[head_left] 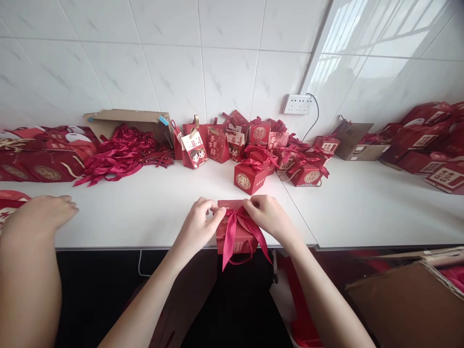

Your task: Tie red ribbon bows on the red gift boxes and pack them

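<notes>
At the front edge of the table, a red gift box (222,239) stands between my hands, with a red satin ribbon (229,239) tied across its top. The ribbon's two tails hang down the near side, beside a red cord handle (242,262). My left hand (201,218) pinches the ribbon at the left of the knot. On the other side, my right hand (267,216) is closed on the ribbon near the box's top right corner. The ribbon loops are partly hidden by my fingers.
Several finished boxes with bows (249,179) stand behind. Loose red ribbons (125,150) spill from a cardboard box (126,116) at back left. Another person's hand (47,212) reaches in from the left. More red boxes (422,140) are piled right, and a carton (402,299) sits below.
</notes>
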The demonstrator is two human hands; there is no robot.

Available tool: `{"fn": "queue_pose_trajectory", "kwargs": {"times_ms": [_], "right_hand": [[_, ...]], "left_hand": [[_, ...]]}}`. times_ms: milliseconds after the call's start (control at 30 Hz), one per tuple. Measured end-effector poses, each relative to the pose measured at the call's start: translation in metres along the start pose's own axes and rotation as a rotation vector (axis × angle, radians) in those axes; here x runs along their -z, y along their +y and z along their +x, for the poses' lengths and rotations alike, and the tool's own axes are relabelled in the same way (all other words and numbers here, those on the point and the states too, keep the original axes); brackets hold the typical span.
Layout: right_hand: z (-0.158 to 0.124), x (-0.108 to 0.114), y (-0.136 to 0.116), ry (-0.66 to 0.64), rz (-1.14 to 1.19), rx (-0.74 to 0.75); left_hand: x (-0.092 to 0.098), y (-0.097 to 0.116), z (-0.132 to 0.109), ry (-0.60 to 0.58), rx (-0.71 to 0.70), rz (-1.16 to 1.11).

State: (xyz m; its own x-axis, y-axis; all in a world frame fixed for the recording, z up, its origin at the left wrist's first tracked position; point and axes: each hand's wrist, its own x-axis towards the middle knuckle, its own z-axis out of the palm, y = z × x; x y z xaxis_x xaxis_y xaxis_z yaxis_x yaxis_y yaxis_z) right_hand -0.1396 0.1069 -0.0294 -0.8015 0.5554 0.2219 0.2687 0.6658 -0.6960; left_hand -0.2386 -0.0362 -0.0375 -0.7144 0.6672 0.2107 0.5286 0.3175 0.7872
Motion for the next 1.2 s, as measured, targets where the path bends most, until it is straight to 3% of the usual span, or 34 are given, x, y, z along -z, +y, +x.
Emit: {"fn": "queue_pose_trajectory", "kwargs": {"times_ms": [200,367,633,833,900,1067,1133,1200], "right_hand": [[-0.018,-0.01,0.018,0.088,0.273,0.11],[-0.028,-0.016,0.031,0.141,0.342,0.185],[-0.028,-0.026,0.04,0.093,0.566,0.065],[-0.025,-0.004,0.045,0.136,0.555,0.047],[-0.032,0.007,0.044,0.07,0.524,0.011],[-0.057,0.024,0.029,-0.315,0.338,-0.052],[-0.064,0.024,0.025,-0.321,0.298,-0.049],[-0.068,0.022,0.024,-0.208,0.244,-0.012]], "left_hand": [[-0.013,0.003,-0.006,0.016,0.108,-0.157],[-0.019,0.002,-0.009,0.037,0.107,-0.135],[-0.018,-0.001,-0.008,0.024,0.099,-0.146],[-0.006,0.003,-0.005,-0.055,0.123,-0.2],[-0.002,0.005,-0.005,-0.019,0.075,-0.165],[0.001,0.011,-0.011,0.036,-0.176,0.014],[0.001,0.013,-0.017,0.095,-0.173,0.087],[0.001,0.013,-0.024,0.123,-0.106,0.139]]}}
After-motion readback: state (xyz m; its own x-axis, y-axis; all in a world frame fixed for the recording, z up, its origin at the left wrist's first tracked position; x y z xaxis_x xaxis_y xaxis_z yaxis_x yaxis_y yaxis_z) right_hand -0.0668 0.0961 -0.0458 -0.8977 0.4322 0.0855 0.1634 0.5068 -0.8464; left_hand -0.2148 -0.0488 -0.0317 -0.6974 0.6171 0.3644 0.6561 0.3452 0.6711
